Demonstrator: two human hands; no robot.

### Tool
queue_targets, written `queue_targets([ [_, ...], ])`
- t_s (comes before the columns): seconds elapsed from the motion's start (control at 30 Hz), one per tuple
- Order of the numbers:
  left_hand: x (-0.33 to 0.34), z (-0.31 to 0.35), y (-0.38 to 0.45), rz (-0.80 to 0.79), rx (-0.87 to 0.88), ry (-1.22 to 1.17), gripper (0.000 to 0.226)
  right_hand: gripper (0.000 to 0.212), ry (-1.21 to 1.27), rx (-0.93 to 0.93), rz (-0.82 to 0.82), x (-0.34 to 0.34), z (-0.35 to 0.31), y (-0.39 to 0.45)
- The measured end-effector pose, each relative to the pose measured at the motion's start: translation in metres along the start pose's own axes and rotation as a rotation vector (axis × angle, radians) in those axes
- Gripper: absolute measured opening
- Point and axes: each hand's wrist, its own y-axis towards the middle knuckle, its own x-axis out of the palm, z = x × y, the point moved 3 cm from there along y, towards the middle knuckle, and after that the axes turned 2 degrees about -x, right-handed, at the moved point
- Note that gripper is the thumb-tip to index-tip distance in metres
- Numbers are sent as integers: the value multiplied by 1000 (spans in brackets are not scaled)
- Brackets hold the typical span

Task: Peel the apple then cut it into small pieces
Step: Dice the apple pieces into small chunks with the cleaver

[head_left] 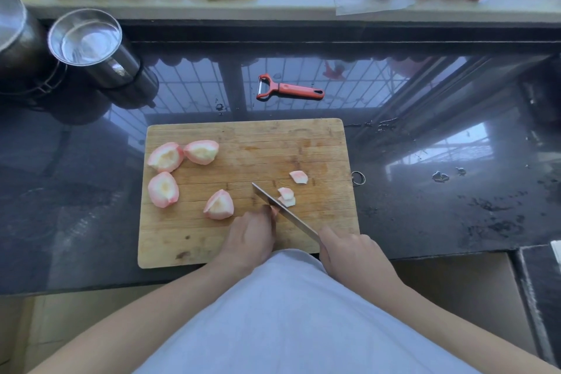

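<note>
The right hand [349,252] grasps the knife [283,211], its blade slanting away toward the upper left. The left hand [252,235] pins an apple piece [274,210] against the blade's left face, fingers curled. 4 big chunks [219,205] wait left of that hand, 3 slices [287,196] right of the blade.

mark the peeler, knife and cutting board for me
peeler [296,90]: head view, on the red handle.
knife [283,211]: head view, mid-blade, right of the left-hand fingers.
cutting board [258,143]: head view, bare wood near the far edge.
</note>
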Motion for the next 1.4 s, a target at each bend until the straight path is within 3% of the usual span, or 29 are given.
queue_targets([
  [0.17, 0, 1, 0, -3, 15, 18, 31, 56, -3, -19, 8, -5, 1, -5],
  [0.27, -1, 0, 1, -25, 13, 26, 26, 48, -20, 16, -61, -4, 4, -7],
  [0.4, -1, 0, 1, -44, 7, 57, 29, 58, -19, 50, -110, 17, 1, 11],
  [0.47, 1, 0, 2, -55, -8, 26, 29, 51, -7, 51, -78, 20, -8, 25],
  [0.57, 1, -3, 4, -59, -66, -73, 23, 33, 98, 83, -10, 16, -10, 34],
  [0.63, 0, -4, 1, -44, -91, -134, 32, 20, 205, 113, -49, 14, -5, 28],
  [0.77, 1, -10, -4, 14, -198, -373, 32, 19, 211, 96, -35, 6, -1, 8],
  [0.93, 2, -12, 0, 79, -336, -600, 21, 10, 178, 147, -180, 4, -5, 0],
  [1.4, 0, -2, -2, 100, -268, -504, 24, 12, 205, 183, -212, -4, -6, -7],
])
